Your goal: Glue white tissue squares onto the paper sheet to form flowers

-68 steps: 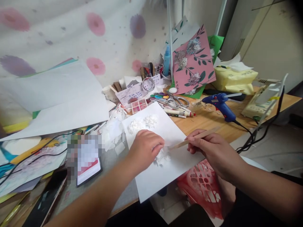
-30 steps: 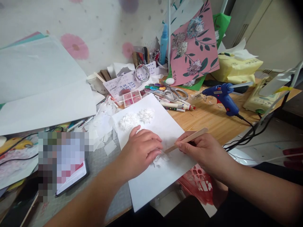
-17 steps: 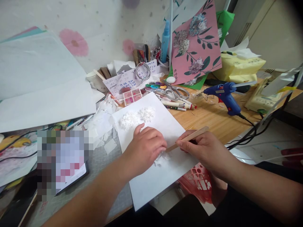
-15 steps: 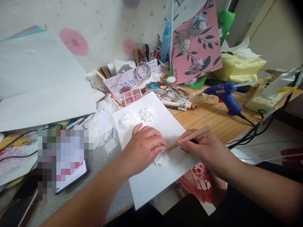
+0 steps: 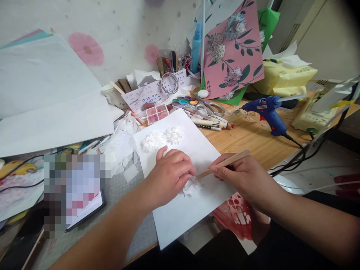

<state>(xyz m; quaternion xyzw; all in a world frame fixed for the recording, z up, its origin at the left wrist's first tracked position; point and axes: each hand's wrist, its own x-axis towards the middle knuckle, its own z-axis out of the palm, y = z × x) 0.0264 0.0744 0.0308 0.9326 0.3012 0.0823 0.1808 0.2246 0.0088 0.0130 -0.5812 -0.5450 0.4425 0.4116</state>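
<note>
A white paper sheet (image 5: 174,225) lies at the front of the desk, with two round clusters of ruffled white paper (image 5: 163,138) on its far part. Nearer me, a small bunch of crumpled white paper (image 5: 192,186) rests on the sheet. My left hand (image 5: 176,170) is closed over its far left side, fingertips pinched at the paper; the exact hold is hidden by the fingers. My right hand (image 5: 239,170) grips a flat wooden craft stick (image 5: 230,159) like a pen. The stick's lower tip reaches the crumpled paper beside my left fingertips.
A blue glue gun (image 5: 268,112) stands on the wooden desk at right, its cord trailing off the edge. Scissors (image 5: 209,107) and pens lie beyond the sheet. Paper scraps (image 5: 131,173) and a phone (image 5: 87,210) are at left. A pink flower picture (image 5: 234,48) leans behind.
My left hand has shifted very slightly left, and more of the crumpled paper shows beneath it. The craft stick's tip stays at the paper. My right hand is almost still.
</note>
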